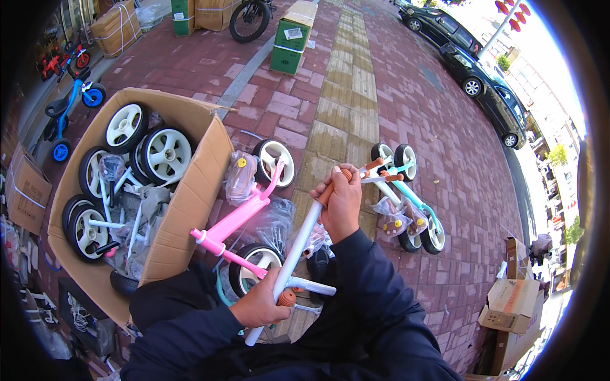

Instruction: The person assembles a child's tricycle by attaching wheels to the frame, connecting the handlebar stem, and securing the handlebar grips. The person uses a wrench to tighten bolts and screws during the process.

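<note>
- While the tube (298, 248) was clamped by the left grip (262, 303), its handle (326, 195) by the right grip (343, 204),
- scratches to the pink frame (234, 222) were risked by slipping.

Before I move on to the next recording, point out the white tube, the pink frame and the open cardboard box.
White tube (297, 249): head view, on its long shaft.
Pink frame (235, 220): head view, on its thick main beam.
Open cardboard box (194, 190): head view, on its right side wall.
</note>
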### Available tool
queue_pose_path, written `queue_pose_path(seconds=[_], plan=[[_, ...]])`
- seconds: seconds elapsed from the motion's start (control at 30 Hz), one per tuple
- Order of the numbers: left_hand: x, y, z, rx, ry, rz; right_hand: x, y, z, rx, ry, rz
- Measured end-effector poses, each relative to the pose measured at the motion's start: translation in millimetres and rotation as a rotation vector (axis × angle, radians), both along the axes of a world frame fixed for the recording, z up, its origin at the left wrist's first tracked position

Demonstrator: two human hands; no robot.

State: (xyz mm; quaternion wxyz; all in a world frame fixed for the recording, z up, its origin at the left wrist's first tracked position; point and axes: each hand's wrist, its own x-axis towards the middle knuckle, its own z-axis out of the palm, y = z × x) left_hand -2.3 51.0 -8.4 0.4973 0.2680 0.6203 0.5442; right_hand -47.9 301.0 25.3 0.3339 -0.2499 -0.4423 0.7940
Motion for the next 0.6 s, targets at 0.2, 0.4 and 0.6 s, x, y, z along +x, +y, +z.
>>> queue_pose_path(seconds=[0.2, 0.4, 0.6], plan=[[17, -3, -1, -0.12, 0.15, 0.025, 0, -7, -10, 0.036, -0.149, 0.06], [36, -16, -10, -0.2, 0.175, 0.08, 8, -24, -20, -0.11, -0.282, 0.239], [64, -24, -33, -0.235, 0.122, 0.143, 23, -54, -37, -0.007, -0.309, 0.33]])
